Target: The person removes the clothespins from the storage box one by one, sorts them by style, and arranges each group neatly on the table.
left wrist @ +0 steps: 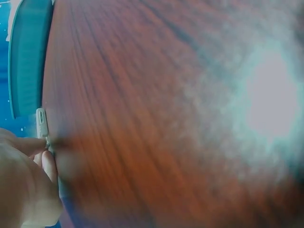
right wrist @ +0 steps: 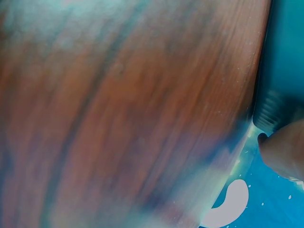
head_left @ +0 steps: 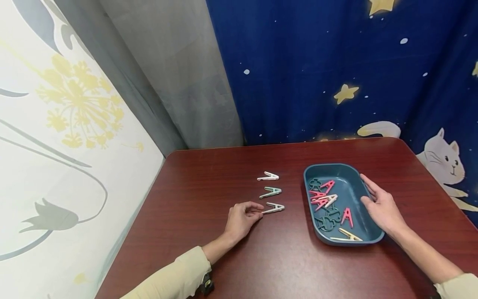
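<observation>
Thumb and fingers of my left hand [head_left: 242, 218] pinch one end of a white clothespin [head_left: 275, 207] lying on the table. Beyond it lie a pale green clothespin [head_left: 270, 192] and another white clothespin [head_left: 269, 176], forming a rough column. In the left wrist view the pinched white clothespin [left wrist: 42, 122] shows beyond the fingertips. My right hand [head_left: 384, 207] holds the right side of a dark teal bin [head_left: 364, 187], thumb at the rim. Inside the bin are several pink clothespins [head_left: 347, 217], a cream clothespin [head_left: 330, 200], a yellowish clothespin [head_left: 349, 234] and dark green clips [head_left: 325, 223].
The dark red wooden table [head_left: 209, 178] carries everything. A blue starry curtain [head_left: 291, 83] and a grey curtain [head_left: 179, 74] hang behind its far edge. A white patterned wall [head_left: 56, 174] borders the left side.
</observation>
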`<act>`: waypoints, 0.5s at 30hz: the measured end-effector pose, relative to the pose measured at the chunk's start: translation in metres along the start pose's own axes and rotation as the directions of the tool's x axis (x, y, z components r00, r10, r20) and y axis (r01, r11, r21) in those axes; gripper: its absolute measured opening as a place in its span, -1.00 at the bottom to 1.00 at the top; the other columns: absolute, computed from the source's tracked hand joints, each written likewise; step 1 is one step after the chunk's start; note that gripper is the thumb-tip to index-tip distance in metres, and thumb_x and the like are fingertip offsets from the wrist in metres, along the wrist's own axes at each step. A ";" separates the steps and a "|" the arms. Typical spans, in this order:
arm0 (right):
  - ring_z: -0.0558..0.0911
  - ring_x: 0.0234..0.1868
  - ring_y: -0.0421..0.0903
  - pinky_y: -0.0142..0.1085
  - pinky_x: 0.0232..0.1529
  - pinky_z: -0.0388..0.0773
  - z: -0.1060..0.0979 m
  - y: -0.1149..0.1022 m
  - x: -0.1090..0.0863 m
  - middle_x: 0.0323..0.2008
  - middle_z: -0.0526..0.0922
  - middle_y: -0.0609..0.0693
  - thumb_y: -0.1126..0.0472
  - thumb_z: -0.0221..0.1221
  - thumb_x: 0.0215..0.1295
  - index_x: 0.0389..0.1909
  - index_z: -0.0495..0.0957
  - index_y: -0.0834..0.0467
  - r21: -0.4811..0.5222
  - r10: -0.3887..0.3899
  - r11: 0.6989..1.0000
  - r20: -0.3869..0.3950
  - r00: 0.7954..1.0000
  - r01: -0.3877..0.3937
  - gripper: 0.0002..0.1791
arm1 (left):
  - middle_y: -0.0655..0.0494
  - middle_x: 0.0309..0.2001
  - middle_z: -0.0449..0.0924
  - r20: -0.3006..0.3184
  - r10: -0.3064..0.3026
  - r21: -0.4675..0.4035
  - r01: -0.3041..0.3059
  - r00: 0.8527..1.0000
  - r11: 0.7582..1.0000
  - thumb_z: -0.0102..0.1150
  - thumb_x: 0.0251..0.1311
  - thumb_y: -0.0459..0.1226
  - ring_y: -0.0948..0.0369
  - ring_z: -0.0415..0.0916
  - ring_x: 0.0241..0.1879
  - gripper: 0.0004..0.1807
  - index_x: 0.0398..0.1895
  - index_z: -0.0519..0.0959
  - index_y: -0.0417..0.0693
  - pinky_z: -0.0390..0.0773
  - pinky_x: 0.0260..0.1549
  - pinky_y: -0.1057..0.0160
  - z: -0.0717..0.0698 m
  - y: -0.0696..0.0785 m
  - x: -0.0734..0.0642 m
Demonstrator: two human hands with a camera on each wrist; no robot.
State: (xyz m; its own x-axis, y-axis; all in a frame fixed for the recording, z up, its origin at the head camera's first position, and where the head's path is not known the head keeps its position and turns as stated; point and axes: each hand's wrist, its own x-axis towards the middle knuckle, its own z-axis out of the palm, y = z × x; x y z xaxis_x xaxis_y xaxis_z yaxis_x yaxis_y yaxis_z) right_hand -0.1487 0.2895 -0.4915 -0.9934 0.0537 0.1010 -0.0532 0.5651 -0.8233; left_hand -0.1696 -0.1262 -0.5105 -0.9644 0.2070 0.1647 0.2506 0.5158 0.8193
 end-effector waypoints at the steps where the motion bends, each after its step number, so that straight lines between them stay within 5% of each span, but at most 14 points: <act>1: 0.46 0.33 0.54 -0.62 -0.11 0.50 0.000 0.000 0.000 0.50 0.26 0.49 0.33 -0.03 0.63 0.72 -0.01 0.12 -0.001 -0.001 1.000 0.000 1.000 0.001 -0.27 | 0.13 -0.28 0.83 0.001 -0.002 0.000 0.002 1.000 1.000 0.49 0.22 -0.43 0.33 0.78 -0.30 -0.83 -0.15 0.82 -0.08 0.69 -0.28 0.41 0.000 0.000 0.000; 8: 0.46 0.33 0.55 -0.66 -0.14 0.46 0.000 -0.001 0.000 0.49 0.27 0.51 0.34 -0.03 0.62 0.72 0.00 0.14 -0.005 -0.005 1.000 -0.003 1.000 0.005 -0.27 | 0.14 -0.26 0.83 -0.049 -0.002 -0.005 0.002 0.999 1.000 0.50 0.26 -0.37 0.28 0.78 -0.27 -0.86 -0.14 0.82 -0.06 0.69 -0.25 0.40 -0.006 0.010 0.014; 15: 0.46 0.32 0.55 -0.69 -0.16 0.43 0.000 -0.001 0.000 0.48 0.28 0.52 0.35 -0.03 0.61 0.71 0.01 0.15 -0.003 -0.012 1.000 -0.009 1.000 0.012 -0.27 | 0.14 -0.15 0.84 -0.121 0.058 -0.078 -0.068 0.991 0.995 0.42 0.37 -0.34 0.28 0.77 -0.13 -0.87 -0.07 0.82 -0.07 0.71 -0.09 0.29 -0.016 0.036 0.048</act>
State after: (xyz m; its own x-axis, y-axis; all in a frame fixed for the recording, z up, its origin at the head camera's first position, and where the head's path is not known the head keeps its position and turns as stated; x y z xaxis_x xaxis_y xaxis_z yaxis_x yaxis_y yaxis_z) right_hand -0.1486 0.2887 -0.4907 -0.9917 0.0544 0.1164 -0.0651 0.5684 -0.8202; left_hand -0.2080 -0.1113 -0.4641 -0.9512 0.1350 0.2774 0.3084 0.4340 0.8465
